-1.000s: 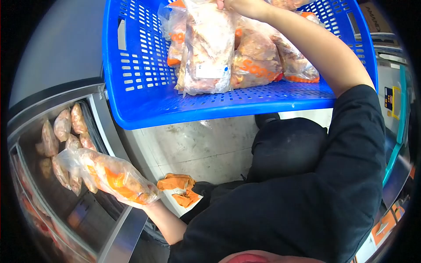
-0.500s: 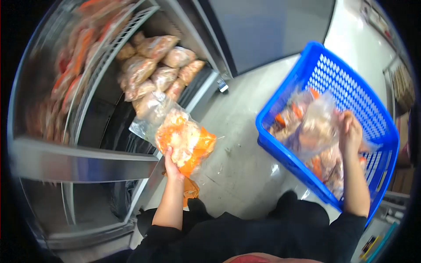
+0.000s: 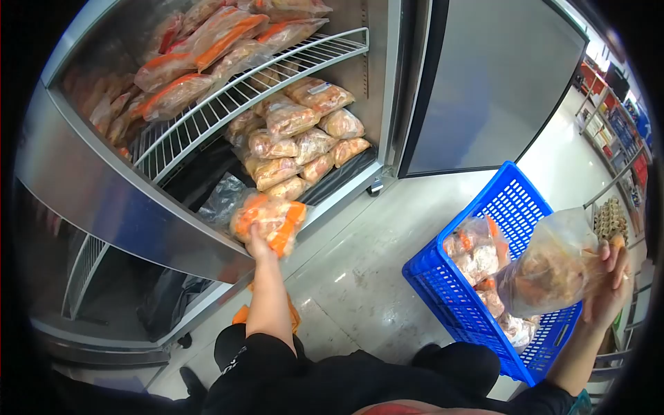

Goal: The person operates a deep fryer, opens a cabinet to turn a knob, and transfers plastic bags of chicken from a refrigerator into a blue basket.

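At the lower opening of a steel fridge, my left hand [image 3: 259, 246] grips a clear plastic bag of meat with orange print [image 3: 282, 223]. The loose top of this bag trails toward the dark bottom of the cabinet. A pile of similar meat bags [image 3: 297, 146] lies just beyond it, under the wire shelf [image 3: 277, 72]. On the right, my right hand [image 3: 609, 277] holds up a cloudy plastic bag of meat [image 3: 552, 273] by its side, over the blue basket [image 3: 430, 277]. More bags of meat [image 3: 477, 252] lie inside the basket, partly hidden by the held bag.
Orange-striped bags [image 3: 221, 41] crowd the upper shelf. The fridge door [image 3: 491, 83] stands wide at the right of the cabinet, and another steel door [image 3: 124, 187] is at the left. An orange thing [image 3: 290, 315] lies by my legs. Egg trays [image 3: 610, 220] and store racks are at far right.
My left hand has brought its bag closer to the fridge's lower opening. My right hand has lifted a bag up from among those in the basket. The view has turned.
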`<state>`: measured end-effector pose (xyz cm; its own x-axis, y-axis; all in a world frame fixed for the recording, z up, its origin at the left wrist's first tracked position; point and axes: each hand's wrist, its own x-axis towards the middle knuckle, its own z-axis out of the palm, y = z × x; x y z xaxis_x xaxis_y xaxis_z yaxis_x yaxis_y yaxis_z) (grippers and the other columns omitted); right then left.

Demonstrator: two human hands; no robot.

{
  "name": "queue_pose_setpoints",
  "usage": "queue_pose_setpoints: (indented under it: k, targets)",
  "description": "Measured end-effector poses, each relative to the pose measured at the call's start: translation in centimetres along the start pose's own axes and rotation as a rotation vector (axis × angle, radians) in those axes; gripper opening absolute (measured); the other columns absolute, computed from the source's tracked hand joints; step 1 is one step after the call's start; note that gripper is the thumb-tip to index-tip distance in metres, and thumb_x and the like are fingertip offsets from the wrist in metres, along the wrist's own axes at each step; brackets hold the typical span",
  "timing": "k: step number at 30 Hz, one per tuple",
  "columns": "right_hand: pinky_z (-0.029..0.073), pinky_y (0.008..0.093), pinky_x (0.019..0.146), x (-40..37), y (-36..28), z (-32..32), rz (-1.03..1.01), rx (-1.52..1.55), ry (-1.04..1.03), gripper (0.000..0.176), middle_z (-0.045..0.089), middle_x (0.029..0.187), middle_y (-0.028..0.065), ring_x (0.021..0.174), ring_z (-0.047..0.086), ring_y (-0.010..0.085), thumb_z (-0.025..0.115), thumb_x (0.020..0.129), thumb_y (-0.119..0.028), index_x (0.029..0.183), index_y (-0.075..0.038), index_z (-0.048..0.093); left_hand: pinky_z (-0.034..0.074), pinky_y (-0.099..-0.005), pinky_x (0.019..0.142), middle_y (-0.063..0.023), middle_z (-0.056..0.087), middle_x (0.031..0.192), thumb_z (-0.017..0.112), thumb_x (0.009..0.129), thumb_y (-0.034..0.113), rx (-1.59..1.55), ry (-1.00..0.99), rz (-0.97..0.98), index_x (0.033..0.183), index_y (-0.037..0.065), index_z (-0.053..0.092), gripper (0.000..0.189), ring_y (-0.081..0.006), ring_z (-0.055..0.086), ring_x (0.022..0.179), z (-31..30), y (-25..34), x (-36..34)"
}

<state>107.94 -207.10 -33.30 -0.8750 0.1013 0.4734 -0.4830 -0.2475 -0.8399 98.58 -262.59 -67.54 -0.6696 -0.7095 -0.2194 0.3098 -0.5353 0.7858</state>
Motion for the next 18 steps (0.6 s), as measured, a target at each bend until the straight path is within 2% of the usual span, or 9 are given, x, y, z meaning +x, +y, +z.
queue_pose_setpoints:
  k: [2,5,8,9,11,13,16,18]
  targets:
    - [0.035,0.0236,0.08,0.0,-1.5,1.5,0.004,0.051,0.029,0.022,0.033,0.07,0.0017,0.08,0.039,0.0142,0.039,0.075,-0.001,0.057,-0.012,0.031,0.052,-0.0377,0.072,-0.0124,0.055,0.104,0.063,0.076,0.025,0.05,0.054,-0.033,0.111,-0.004,0.048,0.048,-0.0245,0.058,0.089,-0.4,0.5,1.4]
    - [0.035,0.0238,0.08,-0.5,-1.6,3.0,0.023,0.119,0.07,0.023,0.033,0.07,0.0021,0.081,0.039,0.0145,0.04,0.076,-0.002,0.058,-0.012,0.031,0.052,-0.037,0.071,-0.0131,0.055,0.106,0.064,0.074,0.023,0.099,0.277,-0.16,0.111,-0.005,0.049,0.049,-0.0234,0.058,0.09,-1.7,0.2,2.4]
    - [0.037,0.022,0.075,-0.9,-0.1,5.8,0.084,0.114,0.035,0.03,0.036,0.069,0.0033,0.076,0.042,0.015,0.045,0.081,-0.007,0.055,-0.012,0.031,0.05,-0.0369,0.079,-0.0146,0.053,0.109,0.061,0.078,0.015,0.108,0.306,0.02,0.114,-0.007,0.047,0.045,-0.0251,0.057,0.092,-2.2,-1.2,4.1]
    - [0.038,0.0216,0.073,-1.1,0.5,7.0,0.105,0.1,0.006,0.032,0.036,0.068,0.0036,0.073,0.042,0.015,0.046,0.082,-0.008,0.054,-0.012,0.031,0.047,-0.0373,0.081,-0.0148,0.051,0.111,0.059,0.078,0.017,0.163,0.32,0.109,0.115,-0.006,0.046,0.046,-0.026,0.055,0.095,-2.3,-1.2,4.9]
    - [0.039,0.0228,0.067,-1.7,1.7,9.6,0.122,0.069,-0.051,0.035,0.038,0.066,0.0034,0.07,0.044,0.0152,0.046,0.083,-0.009,0.051,-0.013,0.032,0.042,-0.0382,0.085,-0.0153,0.048,0.116,0.057,0.08,0.02,0.401,0.305,0.255,0.118,-0.004,0.044,0.047,-0.0279,0.05,0.1,-0.2,1.1,5.0]
    - [0.04,0.0236,0.063,-2.1,2.6,10.6,0.147,0.042,-0.117,0.038,0.04,0.064,0.0036,0.066,0.044,0.0158,0.048,0.083,-0.01,0.049,-0.013,0.032,0.038,-0.0392,0.089,-0.0158,0.044,0.12,0.055,0.081,0.023,0.807,0.187,0.326,0.12,-0.002,0.043,0.048,-0.0297,0.045,0.105,2.6,4.9,5.0]
    - [0.04,0.0246,0.062,-2.3,4.3,12.2,0.118,0.087,-0.175,0.039,0.043,0.064,0.0048,0.063,0.047,0.0184,0.051,0.082,-0.01,0.047,-0.013,0.034,0.031,-0.0405,0.095,-0.0165,0.038,0.127,0.052,0.083,0.028,1.509,-0.014,0.224,0.124,0.002,0.04,0.05,-0.0325,0.038,0.113,7.3,9.1,4.0]
    - [0.04,0.0255,0.063,-2.5,5.3,13.1,0.096,0.133,-0.186,0.037,0.044,0.065,0.0054,0.063,0.047,0.0197,0.05,0.08,-0.007,0.047,-0.012,0.035,0.026,-0.0414,0.099,-0.0169,0.034,0.131,0.05,0.084,0.032,1.804,-0.077,0.236,0.126,0.004,0.038,0.051,-0.0344,0.034,0.118,9.3,9.8,0.6]
